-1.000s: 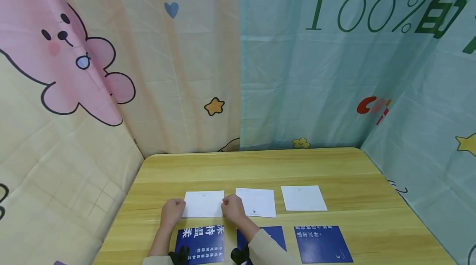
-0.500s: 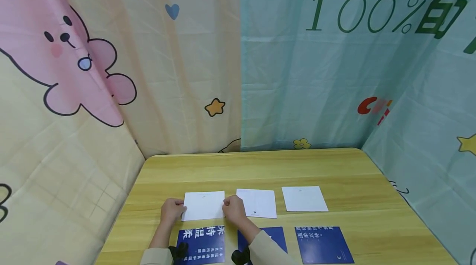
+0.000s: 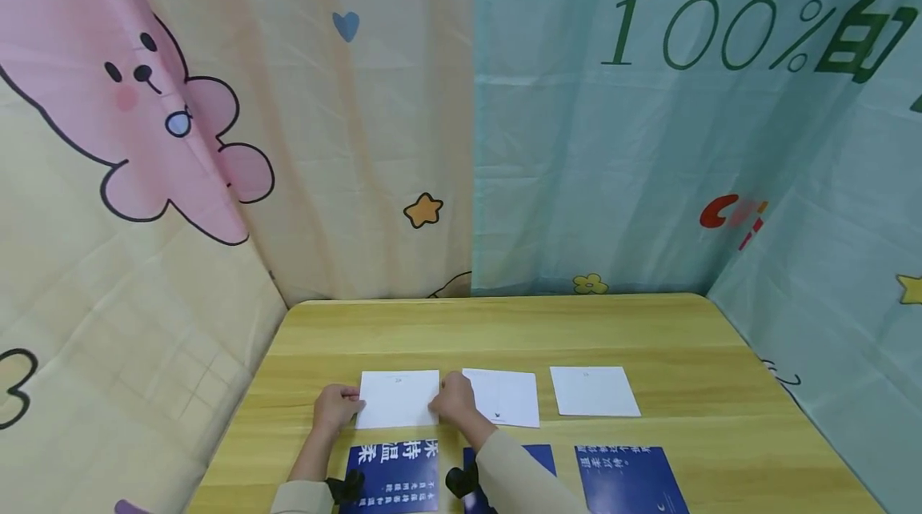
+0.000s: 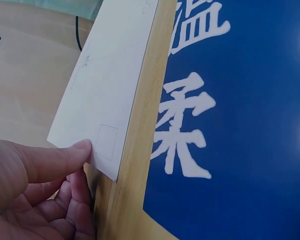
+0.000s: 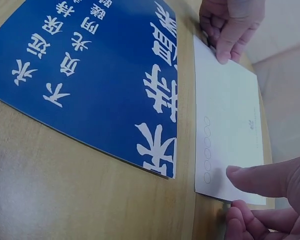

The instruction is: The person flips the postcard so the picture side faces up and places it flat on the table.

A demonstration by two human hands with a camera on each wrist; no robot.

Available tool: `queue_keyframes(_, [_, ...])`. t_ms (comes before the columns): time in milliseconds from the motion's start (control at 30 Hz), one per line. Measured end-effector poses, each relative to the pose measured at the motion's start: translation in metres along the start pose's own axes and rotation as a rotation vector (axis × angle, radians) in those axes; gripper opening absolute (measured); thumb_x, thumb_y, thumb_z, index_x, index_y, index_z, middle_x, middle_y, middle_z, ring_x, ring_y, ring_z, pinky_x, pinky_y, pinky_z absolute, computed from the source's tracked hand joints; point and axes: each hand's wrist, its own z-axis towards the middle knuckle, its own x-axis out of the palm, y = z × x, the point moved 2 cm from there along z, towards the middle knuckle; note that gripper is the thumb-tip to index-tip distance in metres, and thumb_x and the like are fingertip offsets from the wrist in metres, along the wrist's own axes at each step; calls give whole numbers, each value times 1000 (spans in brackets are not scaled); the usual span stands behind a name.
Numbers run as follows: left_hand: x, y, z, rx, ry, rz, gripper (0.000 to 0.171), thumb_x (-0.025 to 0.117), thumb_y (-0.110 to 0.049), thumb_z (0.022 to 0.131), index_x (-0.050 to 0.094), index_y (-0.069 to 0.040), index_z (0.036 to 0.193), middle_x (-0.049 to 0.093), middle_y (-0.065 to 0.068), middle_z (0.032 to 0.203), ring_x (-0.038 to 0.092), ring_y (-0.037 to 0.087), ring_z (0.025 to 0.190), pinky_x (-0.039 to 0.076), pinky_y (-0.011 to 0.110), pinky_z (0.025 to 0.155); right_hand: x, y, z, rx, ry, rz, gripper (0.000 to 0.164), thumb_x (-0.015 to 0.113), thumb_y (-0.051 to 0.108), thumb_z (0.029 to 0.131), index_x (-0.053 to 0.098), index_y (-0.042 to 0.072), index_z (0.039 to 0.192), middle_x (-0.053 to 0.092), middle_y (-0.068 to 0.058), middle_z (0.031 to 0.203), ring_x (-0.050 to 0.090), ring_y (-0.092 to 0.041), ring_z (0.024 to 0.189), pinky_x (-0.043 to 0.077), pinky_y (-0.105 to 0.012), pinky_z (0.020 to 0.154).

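A white postcard (image 3: 399, 400), plain side up with a stamp box and a row of small ovals, is at the left of the far row. My left hand (image 3: 337, 408) pinches its left end; in the left wrist view the thumb (image 4: 65, 159) lies on top and the fingers are underneath. At the other end my right hand (image 3: 455, 402) pinches the card, its thumb (image 5: 260, 179) on top in the right wrist view. Just nearer me lies a blue card (image 3: 392, 478) with white characters, apart from the held postcard.
Two more white postcards, a middle one (image 3: 507, 398) and a right one (image 3: 595, 391), continue the far row. A middle blue card (image 3: 540, 459), partly covered by my right sleeve, and a right blue card (image 3: 630, 478) lie nearer. The wooden table (image 3: 497, 330) meets printed curtains behind.
The held postcard's near edge has come slightly towards me, and my left thumb now lies over its corner. The right hand keeps its hold. The head view has shifted slightly.
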Motion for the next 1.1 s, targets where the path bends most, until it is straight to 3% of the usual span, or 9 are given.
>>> queue_keyframes(233, [0,0,0,60,-14,-34,16,65,-1,78,63,13,87,62,19,82,55,28,75,45,34,61,-2,0,-1,12,46,-4,29,74,-8,60,49,6,51,41,0,47,36,-13,45,31,-24,40])
queue_keyframes(467, [-2,0,0,86,-59,24,20,63,-10,83,66,10,85,63,16,79,55,24,69,44,32,57,-5,3,-2,-17,43,-73,24,75,-4,62,53,5,57,49,-1,53,43,-15,50,38,-26,45])
queue_keyframes(633, [-3,-3,1,73,-89,47,23,61,-13,84,67,9,87,64,16,80,58,25,69,46,34,58,-6,5,-2,-15,31,-68,27,74,-5,62,50,6,57,47,-1,54,42,-15,50,36,-26,44])
queue_keyframes(933, [-3,-6,0,23,-44,-124,27,53,-11,88,63,13,94,63,6,67,57,16,63,41,26,56,-3,-3,-1,-6,24,54,28,76,-3,60,49,6,55,43,1,51,39,-13,47,31,-24,41])
queue_keyframes(1100, [-6,-4,-1,-8,-21,-200,32,51,-16,92,61,13,92,62,6,69,56,17,64,42,26,60,-2,-7,1,58,71,232,22,69,-3,70,52,5,57,45,2,51,41,-10,46,32,-23,42])
